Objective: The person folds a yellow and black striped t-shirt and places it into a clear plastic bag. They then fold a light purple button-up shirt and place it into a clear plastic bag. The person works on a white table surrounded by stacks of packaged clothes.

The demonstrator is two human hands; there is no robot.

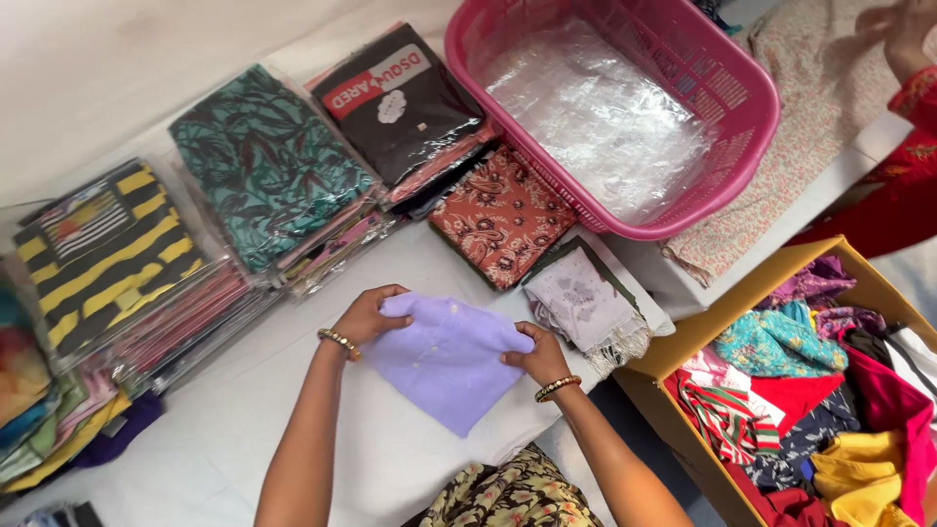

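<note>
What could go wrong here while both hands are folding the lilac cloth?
The folded lilac cloth lies near the white table's front edge, so it may slip off. The right hand works close to the pale fringed fabric piece and could knock it toward the open cardboard box.
</note>
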